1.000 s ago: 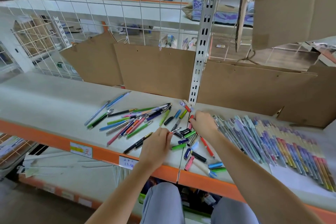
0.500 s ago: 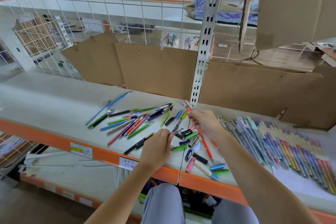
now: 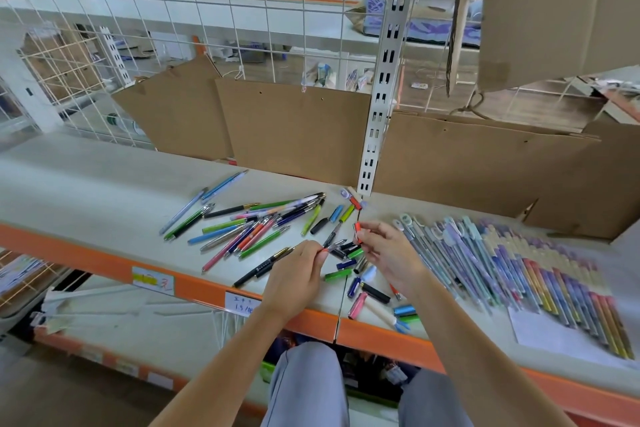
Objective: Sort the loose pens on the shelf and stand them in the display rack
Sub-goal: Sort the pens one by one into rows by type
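Mid-frame I'm pairing parts: my left hand (image 3: 300, 265) pinches a pen body (image 3: 333, 246), my right hand (image 3: 388, 251) pinches a red cap (image 3: 357, 231); next, I reckon, cap meets nib.

Single head-worn wide-angle view, looking forward and down, close over the shelf (image 3: 86, 184), edges curved

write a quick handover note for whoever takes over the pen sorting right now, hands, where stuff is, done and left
Left hand: pinches a dark nibbed pen part.
Right hand: pinches a red pen piece, lifted off the shelf.
Loose pens lie scattered left of centre; caps and barrels lie below the hands. Rows of wrapped pens lie flat on the right.
Done: nothing stands in a rack; no display rack is in view.
Left: match the parts, sort, rack.
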